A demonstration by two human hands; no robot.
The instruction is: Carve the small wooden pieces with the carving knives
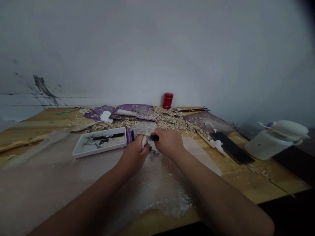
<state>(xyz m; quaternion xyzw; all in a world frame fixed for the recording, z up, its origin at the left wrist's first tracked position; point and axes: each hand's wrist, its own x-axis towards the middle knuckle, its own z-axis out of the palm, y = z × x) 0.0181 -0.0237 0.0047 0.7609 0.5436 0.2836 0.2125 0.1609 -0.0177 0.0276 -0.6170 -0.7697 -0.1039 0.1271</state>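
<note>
Near the middle of the table, my left hand (135,154) is closed round a small pale piece (144,141), whose end shows by the thumb. My right hand (169,142) grips a black-handled tool (154,138) just to its right. The tool's front end lies close to the pale piece; whether they touch is too small to tell. Both hands are above clear plastic wrap (167,186). Left of them is a white tray (98,152) with a black tool (108,136) and small metal bits inside.
Wood shavings (169,123) and purple sheets (145,109) lie behind the hands, with a red can (168,100) by the wall. At the right are a wooden stick (205,139), a black phone (231,147) and a white lidded container (270,141).
</note>
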